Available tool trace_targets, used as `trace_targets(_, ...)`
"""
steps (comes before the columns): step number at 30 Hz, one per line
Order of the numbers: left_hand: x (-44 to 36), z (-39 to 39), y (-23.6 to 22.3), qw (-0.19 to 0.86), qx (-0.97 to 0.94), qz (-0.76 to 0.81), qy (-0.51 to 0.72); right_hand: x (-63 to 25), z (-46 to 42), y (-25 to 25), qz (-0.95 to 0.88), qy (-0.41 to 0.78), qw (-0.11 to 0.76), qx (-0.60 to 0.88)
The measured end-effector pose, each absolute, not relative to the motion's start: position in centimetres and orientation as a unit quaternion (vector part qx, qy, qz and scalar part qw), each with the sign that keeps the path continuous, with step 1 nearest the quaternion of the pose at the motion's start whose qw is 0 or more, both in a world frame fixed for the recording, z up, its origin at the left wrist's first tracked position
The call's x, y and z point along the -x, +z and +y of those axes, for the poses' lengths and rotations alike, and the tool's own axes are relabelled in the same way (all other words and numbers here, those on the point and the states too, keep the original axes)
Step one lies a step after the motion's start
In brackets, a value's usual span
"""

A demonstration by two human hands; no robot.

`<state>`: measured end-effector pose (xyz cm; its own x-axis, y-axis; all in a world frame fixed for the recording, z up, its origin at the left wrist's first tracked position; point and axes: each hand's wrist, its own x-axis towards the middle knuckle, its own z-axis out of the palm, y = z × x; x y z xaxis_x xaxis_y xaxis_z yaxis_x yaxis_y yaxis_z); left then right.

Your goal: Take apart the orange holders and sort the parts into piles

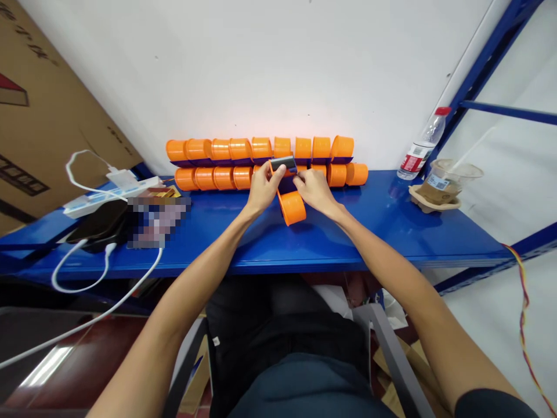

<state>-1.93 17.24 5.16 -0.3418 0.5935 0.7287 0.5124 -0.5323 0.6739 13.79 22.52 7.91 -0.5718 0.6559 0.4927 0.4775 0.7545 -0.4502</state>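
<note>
Above the shelf in front of me is what looks like a tape dispenser, with an orange drum (294, 208), a dark blue body and a black toothed head (284, 163). My left hand (262, 190) grips it from the left, its thumb pressed on the black head. From the right, my right hand (317, 188) has bent fingers pinched at the dark blue body; its fingertips are partly hidden. Just behind both hands stand two rows of similar orange drums (221, 149), the rear one higher, with dark blue parts between them. My hands cover some of the front row.
The blue shelf (339, 247) backs onto a white wall. At left lie a power strip (111, 197), a dark phone (98, 222) and white cables. On the right are a water bottle (421, 148) and a drink cup (441, 184) in a cardboard holder.
</note>
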Motion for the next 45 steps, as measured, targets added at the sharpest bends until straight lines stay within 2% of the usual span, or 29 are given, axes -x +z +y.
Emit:
trace_targets(21,1.8,17.1,4.9,0.045,-0.568,0.484,0.664,-13.5,23.1,7.4,-0.884,0.129,0.323,0.312)
trace_targets(26,2.2,17.2,5.1,0.059,-0.58,0.478,0.656,-13.9,23.3,7.7,-0.878,0.187,0.333,0.289)
trace_targets(30,2.2,17.0,5.5,0.096,-0.579,0.477,0.655,-14.8,23.3,8.6,-0.847,0.359,0.271,0.281)
trace_targets(33,1.6,16.5,5.9,0.152,-0.574,0.461,0.66,-15.2,23.1,9.1,-0.826,0.413,0.251,0.291)
trace_targets(38,1.1,15.6,6.9,0.29,-0.56,0.433,0.644,-15.3,23.2,8.6,-0.863,0.342,0.226,0.296)
trace_targets(45,3.1,15.3,7.6,0.309,-0.534,0.438,0.654,-16.0,23.4,8.5,-0.888,0.292,0.04,0.352)
